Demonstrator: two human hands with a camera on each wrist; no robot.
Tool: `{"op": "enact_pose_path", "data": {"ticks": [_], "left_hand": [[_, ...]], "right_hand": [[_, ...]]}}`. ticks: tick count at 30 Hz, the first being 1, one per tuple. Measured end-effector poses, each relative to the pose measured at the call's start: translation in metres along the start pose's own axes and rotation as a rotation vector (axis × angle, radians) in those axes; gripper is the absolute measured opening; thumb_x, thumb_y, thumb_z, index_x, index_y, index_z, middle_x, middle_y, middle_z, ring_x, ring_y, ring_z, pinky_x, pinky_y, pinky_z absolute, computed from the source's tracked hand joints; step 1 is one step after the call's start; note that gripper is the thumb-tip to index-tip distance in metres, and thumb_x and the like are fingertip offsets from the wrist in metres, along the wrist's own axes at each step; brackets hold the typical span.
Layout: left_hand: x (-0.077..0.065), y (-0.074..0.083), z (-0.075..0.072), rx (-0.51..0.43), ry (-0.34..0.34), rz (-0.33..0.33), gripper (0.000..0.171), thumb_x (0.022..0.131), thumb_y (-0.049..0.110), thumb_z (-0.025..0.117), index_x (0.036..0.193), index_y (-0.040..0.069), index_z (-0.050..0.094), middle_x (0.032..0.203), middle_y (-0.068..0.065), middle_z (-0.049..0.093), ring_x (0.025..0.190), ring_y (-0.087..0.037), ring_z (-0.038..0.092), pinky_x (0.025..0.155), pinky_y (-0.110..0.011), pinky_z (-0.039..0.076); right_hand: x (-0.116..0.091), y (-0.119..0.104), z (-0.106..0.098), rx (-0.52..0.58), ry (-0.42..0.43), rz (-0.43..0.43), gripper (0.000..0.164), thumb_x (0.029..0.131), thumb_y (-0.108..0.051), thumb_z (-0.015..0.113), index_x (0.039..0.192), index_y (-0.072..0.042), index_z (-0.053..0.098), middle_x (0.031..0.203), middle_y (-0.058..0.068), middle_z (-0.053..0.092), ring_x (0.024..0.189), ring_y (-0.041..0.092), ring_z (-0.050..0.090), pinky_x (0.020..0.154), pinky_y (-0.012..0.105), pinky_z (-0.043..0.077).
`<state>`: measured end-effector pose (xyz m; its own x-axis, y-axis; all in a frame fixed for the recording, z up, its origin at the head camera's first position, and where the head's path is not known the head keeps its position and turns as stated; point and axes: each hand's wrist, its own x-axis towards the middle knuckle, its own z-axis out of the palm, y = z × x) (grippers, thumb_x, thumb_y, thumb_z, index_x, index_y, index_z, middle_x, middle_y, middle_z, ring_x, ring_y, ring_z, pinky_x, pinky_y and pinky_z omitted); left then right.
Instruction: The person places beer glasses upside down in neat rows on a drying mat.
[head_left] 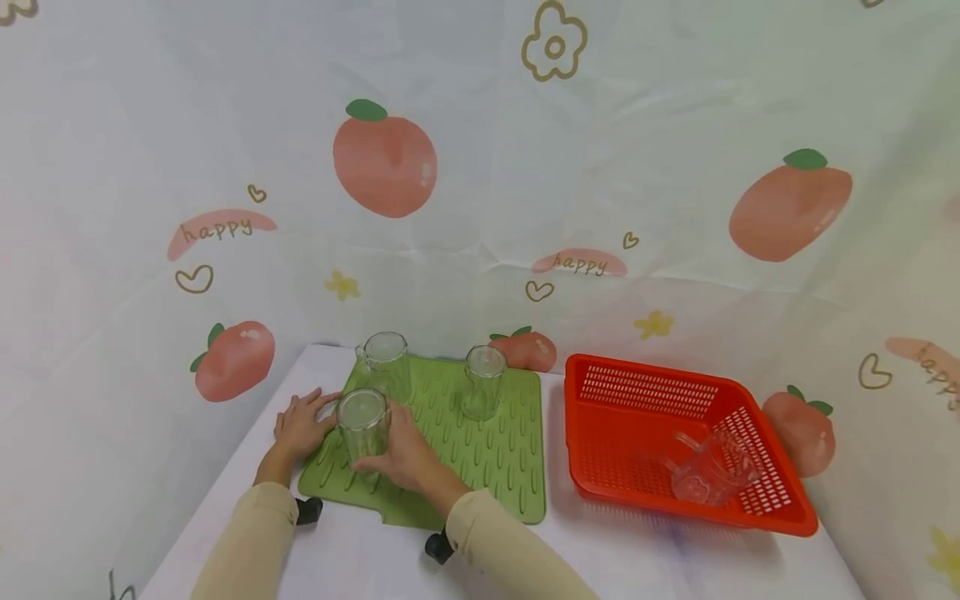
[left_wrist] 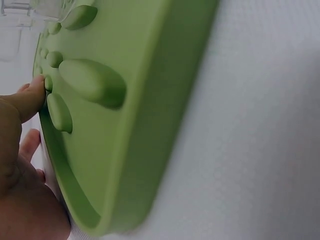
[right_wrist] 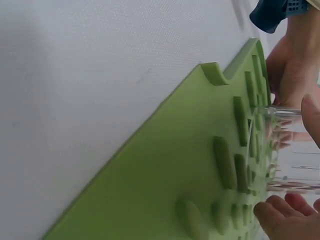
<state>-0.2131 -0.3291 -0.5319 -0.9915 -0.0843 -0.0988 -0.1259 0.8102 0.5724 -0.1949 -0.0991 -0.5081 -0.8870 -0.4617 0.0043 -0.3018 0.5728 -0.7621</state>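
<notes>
My right hand grips a clear glass mug on the left front part of the green drying mat. In the right wrist view, the thumb and fingers of this hand lie on either side of the same glass mug, low over the mat's ridges. My left hand rests at the mat's left edge. The left wrist view shows its thumb touching the mat edge, the other fingers beside it. Behind stands a second glass mug; a third glass mug stands farther right.
To the right of the mat is a red plastic basket with slotted sides. Clear glassware with a handle lies tipped inside it. A white printed cloth hangs behind the white table.
</notes>
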Motion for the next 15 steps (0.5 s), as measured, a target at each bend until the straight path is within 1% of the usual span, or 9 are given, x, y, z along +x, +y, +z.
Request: {"op": "enact_pose_path", "data": {"ticks": [5, 9, 11, 13, 15], "left_hand": [[-0.001, -0.003, 0.001, -0.002, -0.001, 0.007, 0.049, 0.102, 0.022, 0.052, 0.15, 0.012, 0.049, 0.165, -0.029, 0.021, 0.15, -0.063, 0.0, 0.115, -0.081, 0.002], [-0.001, -0.004, 0.0, -0.013, -0.011, 0.002, 0.05, 0.102, 0.021, 0.051, 0.151, 0.012, 0.047, 0.166, -0.029, 0.019, 0.15, -0.063, -0.002, 0.115, -0.081, 0.0], [-0.001, -0.004, 0.001, -0.015, -0.023, -0.006, 0.05, 0.103, 0.021, 0.05, 0.152, 0.013, 0.046, 0.167, -0.028, 0.017, 0.15, -0.062, -0.003, 0.115, -0.08, -0.001], [0.0, -0.004, 0.001, -0.016, -0.03, -0.01, 0.05, 0.103, 0.021, 0.05, 0.152, 0.014, 0.045, 0.167, -0.028, 0.016, 0.151, -0.062, -0.004, 0.115, -0.08, -0.001], [0.001, -0.004, 0.002, -0.019, -0.033, -0.011, 0.05, 0.103, 0.022, 0.051, 0.153, 0.015, 0.045, 0.167, -0.027, 0.016, 0.151, -0.061, -0.005, 0.115, -0.08, -0.001]], "right_hand": [[-0.006, -0.001, -0.009, -0.057, 0.0, -0.013, 0.11, 0.08, -0.045, 0.086, 0.162, -0.016, 0.019, 0.154, 0.008, 0.042, 0.136, 0.023, 0.054, 0.11, 0.039, 0.051], [-0.011, -0.002, -0.019, -0.167, 0.013, -0.051, 0.111, 0.081, -0.05, 0.083, 0.163, -0.014, 0.016, 0.156, 0.011, 0.039, 0.13, 0.025, 0.058, 0.106, 0.037, 0.054], [-0.014, -0.003, -0.026, -0.241, 0.027, -0.081, 0.11, 0.082, -0.052, 0.081, 0.163, -0.013, 0.016, 0.155, 0.013, 0.038, 0.13, 0.027, 0.058, 0.103, 0.037, 0.056], [-0.017, -0.003, -0.033, -0.351, 0.047, -0.125, 0.108, 0.084, -0.056, 0.077, 0.162, -0.012, 0.018, 0.154, 0.014, 0.039, 0.131, 0.029, 0.055, 0.104, 0.037, 0.054], [-0.019, -0.003, -0.04, -0.473, 0.072, -0.168, 0.104, 0.086, -0.061, 0.073, 0.161, -0.012, 0.02, 0.155, 0.014, 0.038, 0.138, 0.031, 0.049, 0.109, 0.041, 0.051]]}}
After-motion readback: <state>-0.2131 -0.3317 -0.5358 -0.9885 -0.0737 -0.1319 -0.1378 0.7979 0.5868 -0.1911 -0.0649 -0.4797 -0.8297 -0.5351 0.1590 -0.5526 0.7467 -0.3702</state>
